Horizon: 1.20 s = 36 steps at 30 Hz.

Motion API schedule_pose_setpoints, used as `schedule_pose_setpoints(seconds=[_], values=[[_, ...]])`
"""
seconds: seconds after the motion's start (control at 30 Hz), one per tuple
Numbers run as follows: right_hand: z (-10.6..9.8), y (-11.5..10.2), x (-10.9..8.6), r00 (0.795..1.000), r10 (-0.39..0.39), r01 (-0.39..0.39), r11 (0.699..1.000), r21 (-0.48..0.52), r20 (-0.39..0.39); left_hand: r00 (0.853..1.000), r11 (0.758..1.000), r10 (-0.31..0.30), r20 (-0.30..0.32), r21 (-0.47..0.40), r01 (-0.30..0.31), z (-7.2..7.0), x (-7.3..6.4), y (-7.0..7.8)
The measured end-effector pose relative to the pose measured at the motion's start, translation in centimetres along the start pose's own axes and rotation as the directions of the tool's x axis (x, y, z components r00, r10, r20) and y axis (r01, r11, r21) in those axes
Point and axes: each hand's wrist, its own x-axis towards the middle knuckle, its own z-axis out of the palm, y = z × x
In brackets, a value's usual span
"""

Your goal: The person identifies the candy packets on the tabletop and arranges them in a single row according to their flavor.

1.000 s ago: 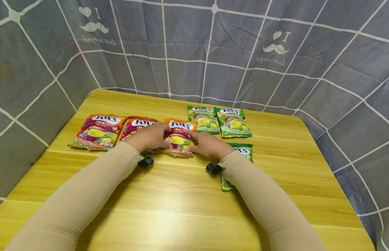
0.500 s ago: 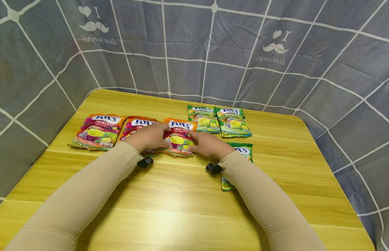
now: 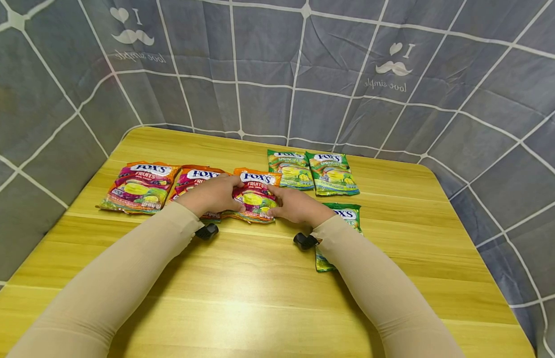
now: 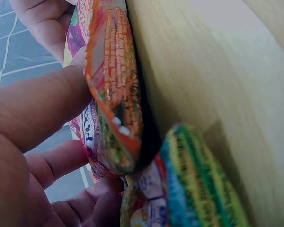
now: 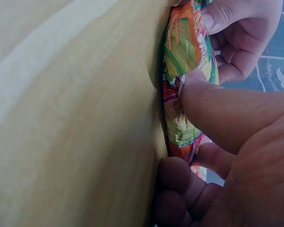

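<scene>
A red and orange Fox's Fruits candy bag point(image 3: 256, 196) lies face up on the table between both hands. My left hand point(image 3: 214, 195) grips its left side, thumb at the near edge and fingers toward the far edge. From the right, my right hand point(image 3: 299, 205) holds the same bag, its thumb point(image 5: 217, 106) pressed on the bag's near edge in the right wrist view. A second Fruits bag point(image 3: 188, 183) sits just left, partly hidden under the left hand. Farther left lies a third Fruits bag point(image 3: 140, 189).
Two green Fox's Spring Tea bags, one point(image 3: 289, 171) and another point(image 3: 333, 175), lie side by side behind the right hand. Green packaging point(image 3: 350, 215) also shows around the right forearm, which hides its middle. Grey checked cloth point(image 3: 268, 64) surrounds the wooden table point(image 3: 241, 298).
</scene>
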Motion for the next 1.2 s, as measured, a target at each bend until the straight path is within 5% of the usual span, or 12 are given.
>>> schedule_pose_setpoints(seconds=[1.2], values=[[0.1, 0.23, 0.04, 1.0, 0.007, -0.007, 0.999, 0.033, 0.001, 1.0, 1.0, 0.01, 0.015, -0.021, -0.01, -0.16, -0.15, -0.03]])
